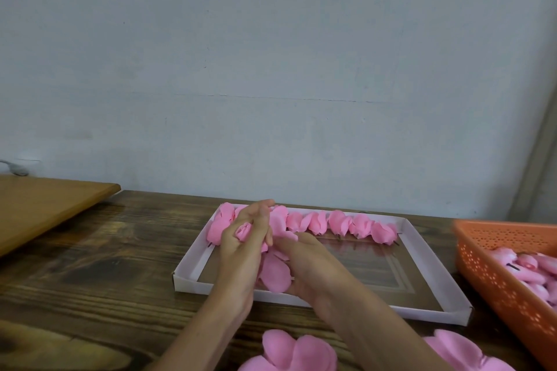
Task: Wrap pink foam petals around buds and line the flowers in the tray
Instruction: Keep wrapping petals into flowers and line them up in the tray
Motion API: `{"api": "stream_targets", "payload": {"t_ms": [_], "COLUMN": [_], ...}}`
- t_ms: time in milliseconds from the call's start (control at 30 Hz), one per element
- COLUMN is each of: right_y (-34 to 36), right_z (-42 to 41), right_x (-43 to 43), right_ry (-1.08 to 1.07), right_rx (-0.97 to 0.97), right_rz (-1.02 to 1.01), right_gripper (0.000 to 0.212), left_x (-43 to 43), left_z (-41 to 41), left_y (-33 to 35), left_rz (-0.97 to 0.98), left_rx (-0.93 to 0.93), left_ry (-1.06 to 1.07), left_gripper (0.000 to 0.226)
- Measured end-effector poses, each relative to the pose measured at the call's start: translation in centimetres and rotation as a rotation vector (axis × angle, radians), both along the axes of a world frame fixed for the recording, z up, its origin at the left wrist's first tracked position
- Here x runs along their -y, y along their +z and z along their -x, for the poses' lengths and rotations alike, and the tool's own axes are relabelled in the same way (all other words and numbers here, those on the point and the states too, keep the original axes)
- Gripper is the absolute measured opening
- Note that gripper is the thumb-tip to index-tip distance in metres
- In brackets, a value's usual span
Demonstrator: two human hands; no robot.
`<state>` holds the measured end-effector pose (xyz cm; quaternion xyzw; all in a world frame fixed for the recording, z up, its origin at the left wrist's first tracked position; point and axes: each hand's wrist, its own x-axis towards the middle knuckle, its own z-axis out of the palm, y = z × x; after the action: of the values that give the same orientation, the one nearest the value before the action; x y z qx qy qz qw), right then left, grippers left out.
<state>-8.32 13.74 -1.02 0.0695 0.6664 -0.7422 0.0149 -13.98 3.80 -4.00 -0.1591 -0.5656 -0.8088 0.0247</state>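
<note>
A white shallow tray (193, 268) lies on the dark wooden table, with a row of several finished pink foam flowers (340, 222) along its far side. Above the tray's left part, my left hand (241, 253) grips a pink bud (243, 231) between thumb and fingers. My right hand (313, 271) is closed around loose pink petals (275, 274) hanging under the bud, pressed against the left hand. The bud's stem is hidden by my hands.
An orange perforated basket (494, 274) with pink buds (530, 268) stands at the right. Loose pink petal sheets (295, 352) lie at the near table edge. A lighter wooden board (45, 205) sits at the far left. A pale wall rises behind.
</note>
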Motion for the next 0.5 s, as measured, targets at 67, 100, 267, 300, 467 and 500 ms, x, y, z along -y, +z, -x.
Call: {"api": "stream_targets", "payload": {"t_ms": [67, 100, 267, 300, 467, 500], "right_y": [0.1, 0.2, 0.0, 0.0, 0.7, 0.7], "right_z": [0.0, 0.0, -0.1, -0.3, -0.6, -0.6], "right_x": [0.1, 0.2, 0.9, 1.0, 1.2, 1.2], "right_ry": [0.005, 0.007, -0.002, 0.003, 0.08, 0.086], "right_rx": [-0.015, -0.02, -0.054, -0.068, -0.127, -0.148], "right_rz": [0.001, 0.003, -0.137, -0.164, -0.228, -0.248], "right_gripper": [0.026, 0.026, 0.031, 0.033, 0.035, 0.037], "left_x": [0.0, -0.1, 0.0, 0.1, 0.6, 0.7], "left_z": [-0.1, -0.1, -0.2, -0.2, 0.0, 0.0], "left_y": [-0.1, -0.1, -0.2, -0.2, 0.0, 0.1], "left_rz": [-0.021, -0.024, -0.019, -0.015, 0.005, 0.012], "left_rx": [-0.017, -0.026, -0.049, -0.059, -0.185, -0.207], "left_ry": [-0.005, -0.004, 0.048, 0.062, 0.122, 0.123], "left_gripper": [0.042, 0.043, 0.053, 0.05, 0.035, 0.032]}}
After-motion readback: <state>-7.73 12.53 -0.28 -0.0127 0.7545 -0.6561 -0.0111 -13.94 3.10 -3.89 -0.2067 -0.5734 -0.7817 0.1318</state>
